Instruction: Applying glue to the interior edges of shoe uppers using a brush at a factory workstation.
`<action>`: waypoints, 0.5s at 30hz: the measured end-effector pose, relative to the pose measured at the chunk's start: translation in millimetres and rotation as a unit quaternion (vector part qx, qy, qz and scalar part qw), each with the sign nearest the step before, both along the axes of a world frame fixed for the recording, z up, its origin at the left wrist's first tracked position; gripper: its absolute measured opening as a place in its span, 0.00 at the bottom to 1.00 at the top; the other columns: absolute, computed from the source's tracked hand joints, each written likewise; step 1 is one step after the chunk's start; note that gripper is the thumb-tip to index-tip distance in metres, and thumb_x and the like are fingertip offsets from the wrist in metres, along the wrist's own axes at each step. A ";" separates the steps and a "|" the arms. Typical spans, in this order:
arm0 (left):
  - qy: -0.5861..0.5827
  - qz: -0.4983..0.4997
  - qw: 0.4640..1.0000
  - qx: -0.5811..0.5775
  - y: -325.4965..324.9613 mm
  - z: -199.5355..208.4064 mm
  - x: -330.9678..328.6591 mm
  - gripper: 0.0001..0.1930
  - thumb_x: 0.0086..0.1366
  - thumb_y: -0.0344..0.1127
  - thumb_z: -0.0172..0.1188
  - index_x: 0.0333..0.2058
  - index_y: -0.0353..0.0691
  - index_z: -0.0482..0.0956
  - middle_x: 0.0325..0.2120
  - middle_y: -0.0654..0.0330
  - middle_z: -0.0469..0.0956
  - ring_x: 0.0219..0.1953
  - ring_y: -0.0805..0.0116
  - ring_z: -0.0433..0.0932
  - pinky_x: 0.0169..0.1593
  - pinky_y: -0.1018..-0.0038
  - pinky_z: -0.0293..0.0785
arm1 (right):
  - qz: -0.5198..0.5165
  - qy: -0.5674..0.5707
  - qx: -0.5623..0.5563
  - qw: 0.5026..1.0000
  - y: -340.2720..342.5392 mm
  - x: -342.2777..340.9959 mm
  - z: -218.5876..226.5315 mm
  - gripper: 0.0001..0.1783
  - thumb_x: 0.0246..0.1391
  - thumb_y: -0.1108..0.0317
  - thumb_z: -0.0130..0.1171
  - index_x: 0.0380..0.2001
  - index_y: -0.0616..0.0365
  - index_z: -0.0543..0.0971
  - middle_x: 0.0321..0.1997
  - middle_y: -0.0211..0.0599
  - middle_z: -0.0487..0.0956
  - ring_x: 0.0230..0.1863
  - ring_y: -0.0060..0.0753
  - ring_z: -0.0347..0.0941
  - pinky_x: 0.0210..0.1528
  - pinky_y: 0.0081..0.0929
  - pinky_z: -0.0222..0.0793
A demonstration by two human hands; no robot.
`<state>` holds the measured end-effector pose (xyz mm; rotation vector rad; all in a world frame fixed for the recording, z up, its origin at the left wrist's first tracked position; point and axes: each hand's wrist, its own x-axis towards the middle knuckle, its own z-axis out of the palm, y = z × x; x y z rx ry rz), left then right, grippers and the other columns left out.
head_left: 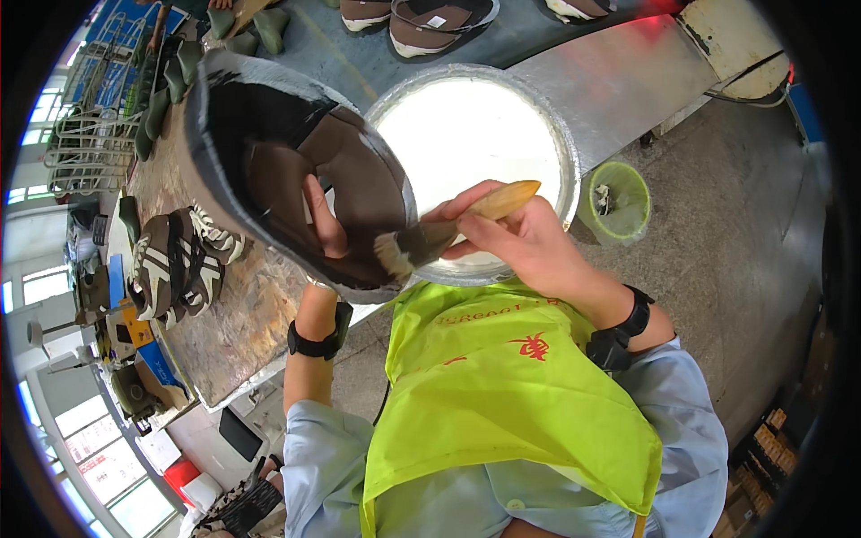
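Note:
A brown shoe upper (363, 166) with a black inner side is held up close in front of me. My left hand (326, 220) grips it, the thumb inside and the other fingers hidden behind it. My right hand (525, 238) is closed round a brush (426, 242) with a wooden handle and pale bristles. The bristle tip is at the upper's near right edge; whether it touches I cannot tell. Behind both hands stands a round metal basin (567, 148) with bright white liquid (466, 125) in it.
On the stained worktable (242, 332) at left sit several striped shoes (175, 264). Green shoe lasts (188, 61) line its far side. More brown uppers (439, 27) lie on the grey surface beyond the basin. A metal sheet (619, 85) and a yellow-green bin (635, 202) are at right.

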<state>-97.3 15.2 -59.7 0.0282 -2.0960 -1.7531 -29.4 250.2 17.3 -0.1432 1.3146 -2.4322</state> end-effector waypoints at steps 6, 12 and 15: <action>-0.090 -0.043 0.991 0.093 -3.4 8.0 10.4 0.30 0.69 0.52 0.44 0.59 0.32 0.58 0.58 0.57 0.60 0.60 0.69 0.57 0.63 0.75 0.49 | -0.126 0.112 0.168 0.971 7.5 -13.6 -20.2 0.10 0.59 0.74 0.50 0.42 0.69 0.73 0.43 0.38 0.76 0.42 0.25 0.74 0.44 0.21 0.71; 0.264 -0.076 0.834 -0.478 -36.2 20.5 20.7 0.16 0.62 0.32 0.58 0.47 0.33 0.73 0.44 0.60 0.75 0.45 0.68 0.74 0.50 0.73 0.69 | -0.042 0.177 0.193 0.964 6.8 -9.6 -3.2 0.06 0.56 0.79 0.52 0.37 0.64 0.75 0.49 0.40 0.74 0.49 0.30 0.72 0.52 0.26 0.67; -0.138 -0.133 0.969 0.156 -7.8 47.0 39.8 0.13 0.60 0.32 0.60 0.44 0.39 0.74 0.39 0.63 0.76 0.37 0.73 0.75 0.42 0.76 0.72 | -0.147 0.320 0.282 0.892 7.0 -21.1 -12.0 0.09 0.51 0.79 0.57 0.37 0.62 0.75 0.43 0.39 0.77 0.45 0.35 0.75 0.47 0.24 0.69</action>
